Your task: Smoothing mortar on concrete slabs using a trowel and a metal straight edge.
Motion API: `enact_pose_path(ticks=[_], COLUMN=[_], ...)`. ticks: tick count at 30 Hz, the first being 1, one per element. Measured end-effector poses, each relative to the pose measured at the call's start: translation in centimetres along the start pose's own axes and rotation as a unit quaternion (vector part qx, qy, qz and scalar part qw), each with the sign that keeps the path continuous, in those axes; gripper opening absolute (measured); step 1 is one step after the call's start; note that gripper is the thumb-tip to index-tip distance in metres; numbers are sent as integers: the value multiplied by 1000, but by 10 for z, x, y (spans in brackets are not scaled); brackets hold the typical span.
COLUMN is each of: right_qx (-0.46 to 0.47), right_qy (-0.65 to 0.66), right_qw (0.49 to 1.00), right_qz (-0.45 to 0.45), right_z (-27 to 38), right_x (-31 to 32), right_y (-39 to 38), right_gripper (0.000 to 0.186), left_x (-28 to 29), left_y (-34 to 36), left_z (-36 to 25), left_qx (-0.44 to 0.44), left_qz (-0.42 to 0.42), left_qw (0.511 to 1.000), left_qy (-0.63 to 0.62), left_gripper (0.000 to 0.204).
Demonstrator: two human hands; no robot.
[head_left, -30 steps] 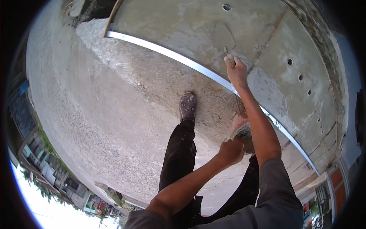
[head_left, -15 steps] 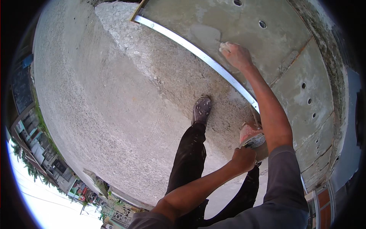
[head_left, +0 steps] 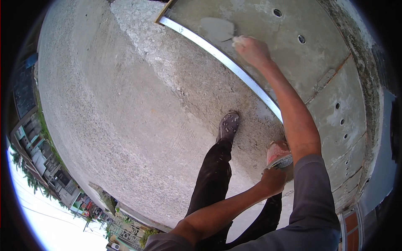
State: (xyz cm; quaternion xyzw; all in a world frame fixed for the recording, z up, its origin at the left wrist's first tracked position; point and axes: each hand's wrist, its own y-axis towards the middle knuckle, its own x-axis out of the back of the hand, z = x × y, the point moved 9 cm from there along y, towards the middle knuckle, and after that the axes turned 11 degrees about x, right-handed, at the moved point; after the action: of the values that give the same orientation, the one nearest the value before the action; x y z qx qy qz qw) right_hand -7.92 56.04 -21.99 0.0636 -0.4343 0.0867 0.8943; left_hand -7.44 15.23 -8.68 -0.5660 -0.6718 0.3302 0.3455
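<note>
Our right hand [head_left: 251, 49], the nearer, closes its fingers round the handle of the trowel [head_left: 217, 28], whose blade lies leftward and slightly beyond on grey cement [head_left: 307, 75]. Our left hand [head_left: 274, 180] curls at the red bucket [head_left: 278, 150]; its grip we cannot tell.

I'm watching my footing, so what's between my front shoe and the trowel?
Head view: rough ground, then the shiny metal strip, then some grey concrete.

You have rough grey pavement [head_left: 125, 104] left of your right fingers [head_left: 238, 43], with buildings [head_left: 50, 163] and bright sky [head_left: 50, 221] farther left.
</note>
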Motion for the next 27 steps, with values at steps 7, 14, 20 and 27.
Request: enact_pose_path(ticks=[7, 14, 20, 27], right_qx=[-117, -139, -264, -186], right_qy=[-46, -9, -1, 31], right_qw=[991, 989, 954, 980], right_qz=[38, 50, -143, -71], right_z=[-16, -11, -78, -41], right_x=[-9, -27, 30, 49], right_y=[30, 32, -77, -124], right_gripper=[35, 34, 35, 34], left_x=[10, 16, -1, -17], left_y=[-5, -5, -7, 0], left_z=[-4, 0, -2, 3], left_qx=[-21, -49, -8, 26], left_qz=[-50, -35, 35, 13], left_qw=[998, 998, 998, 999], left_qy=[15, 2, 46, 29], left_gripper=[16, 28, 39, 27])
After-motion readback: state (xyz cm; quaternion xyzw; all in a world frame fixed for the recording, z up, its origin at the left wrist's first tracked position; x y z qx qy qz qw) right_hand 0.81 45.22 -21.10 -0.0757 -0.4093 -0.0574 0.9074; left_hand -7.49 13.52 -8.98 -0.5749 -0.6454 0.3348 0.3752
